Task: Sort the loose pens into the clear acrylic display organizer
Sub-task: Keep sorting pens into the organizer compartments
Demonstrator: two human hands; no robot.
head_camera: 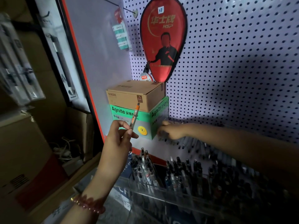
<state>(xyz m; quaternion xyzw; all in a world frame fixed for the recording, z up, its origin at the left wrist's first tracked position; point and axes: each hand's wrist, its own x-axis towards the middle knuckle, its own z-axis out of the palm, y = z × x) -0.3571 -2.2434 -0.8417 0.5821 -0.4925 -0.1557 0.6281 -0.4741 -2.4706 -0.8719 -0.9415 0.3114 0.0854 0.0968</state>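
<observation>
A white shelf (150, 145) runs along the foot of a pegboard (234, 62). A green box (127, 121) sits in its back left corner. A heap of loose pens (195, 143) lies along the back edge, right of the box. A clear acrylic organizer (161, 194), pens upright inside, stands at the front edge.

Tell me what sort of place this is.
Most likely a stationery shop's display shelf: a pegboard wall hung with a red paddle case bearing a price sticker, a clear acrylic organizer packed with pens, and stacked product boxes.
</observation>
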